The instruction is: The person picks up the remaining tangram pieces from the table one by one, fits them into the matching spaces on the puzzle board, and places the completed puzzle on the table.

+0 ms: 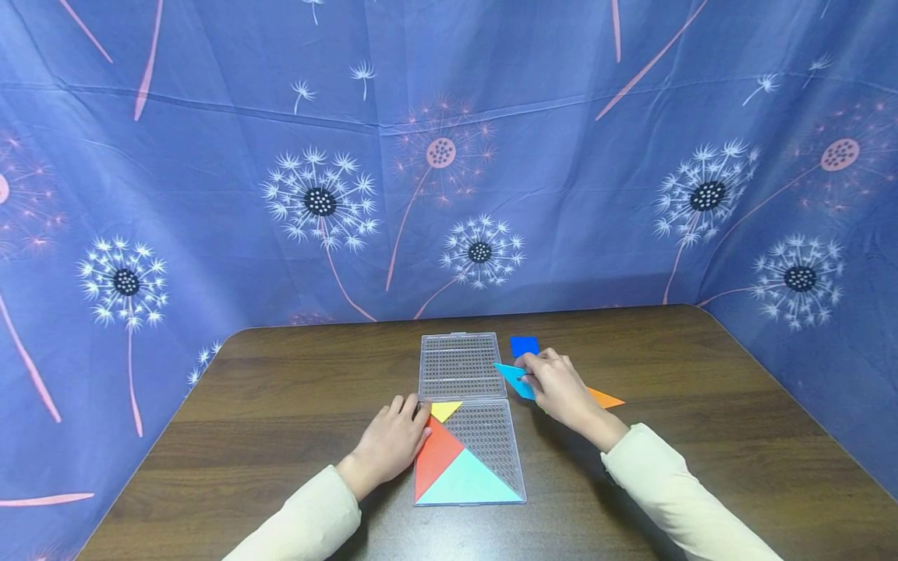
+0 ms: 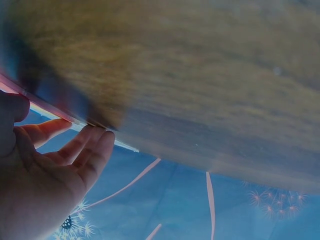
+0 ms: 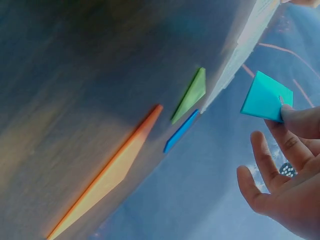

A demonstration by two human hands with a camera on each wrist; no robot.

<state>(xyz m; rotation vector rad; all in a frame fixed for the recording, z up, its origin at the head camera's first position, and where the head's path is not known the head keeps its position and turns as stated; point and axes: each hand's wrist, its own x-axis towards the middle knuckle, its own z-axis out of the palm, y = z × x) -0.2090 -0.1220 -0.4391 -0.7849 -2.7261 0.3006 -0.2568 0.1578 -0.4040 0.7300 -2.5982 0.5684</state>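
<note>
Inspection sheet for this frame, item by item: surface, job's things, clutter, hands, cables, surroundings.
Surface: dark wooden table.
Job's things: clear hinged case lying open; red triangle, mint triangle and yellow triangle in its near half; cyan piece held off the table.
Clutter: blue square, orange piece and green piece loose on the table.
Hands: left hand rests at the case's left edge; right hand pinches the cyan piece.
Cables: nothing seen.
Surroundings: blue dandelion-print cloth behind and at both sides.
</note>
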